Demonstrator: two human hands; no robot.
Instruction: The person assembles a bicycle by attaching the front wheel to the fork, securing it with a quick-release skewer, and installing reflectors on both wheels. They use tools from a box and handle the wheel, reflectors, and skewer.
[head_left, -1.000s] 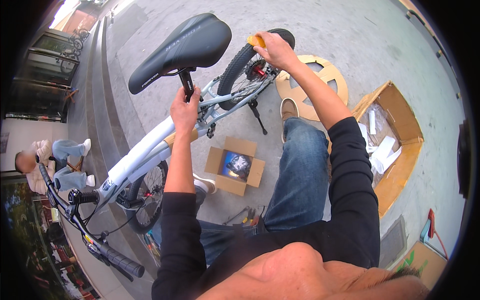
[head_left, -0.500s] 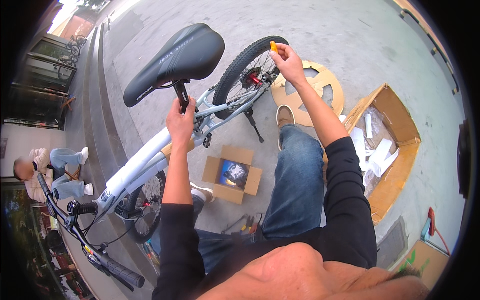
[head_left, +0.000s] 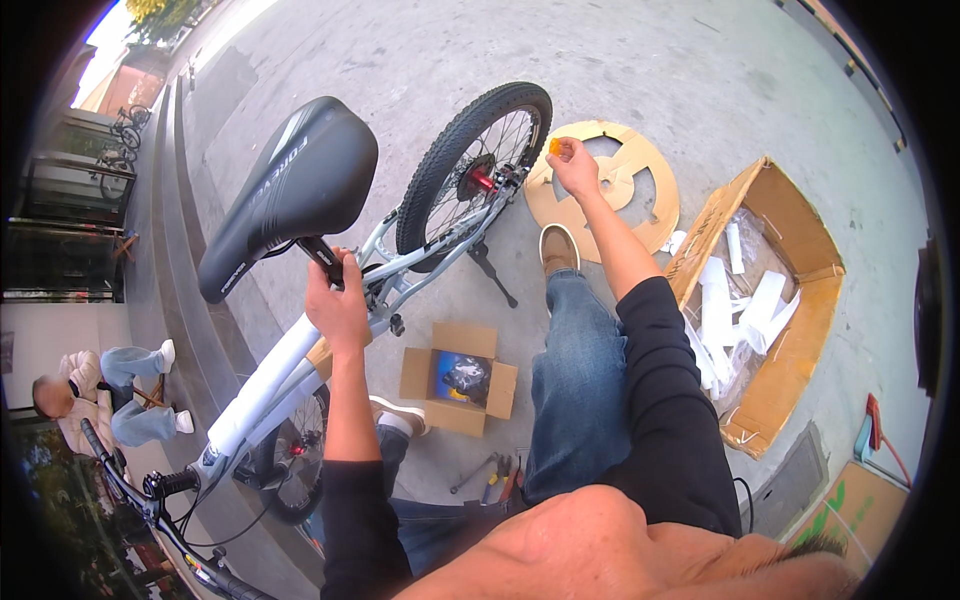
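My left hand (head_left: 338, 305) is closed around the black seat post (head_left: 322, 258), just under the black saddle (head_left: 290, 190). The post belongs to a light blue bicycle whose main tube has a white wrap (head_left: 265, 385). Its knobby rear wheel (head_left: 425, 170) points away from me, and the kickstand (head_left: 492, 275) hangs down. My right hand (head_left: 577, 170) is raised to the right of that wheel, pinching a small orange piece (head_left: 556, 147); its exact kind does not show. The handlebar (head_left: 160, 510) is at the lower left, cut by the picture's dark rim.
An open small carton (head_left: 465, 335) with a plastic-bagged item stands between my feet. Hand tools (head_left: 492, 478) lie near my knees. A cardboard disc (head_left: 630, 195) and a large open carton (head_left: 800, 400) of white packing lie right. A seated person (head_left: 120, 395) is left, by a step.
The saddle and my left hand have shifted left and toward me, with the bicycle leaning further left. My right hand is lower, still pinching the orange piece. The whole view has moved slightly.
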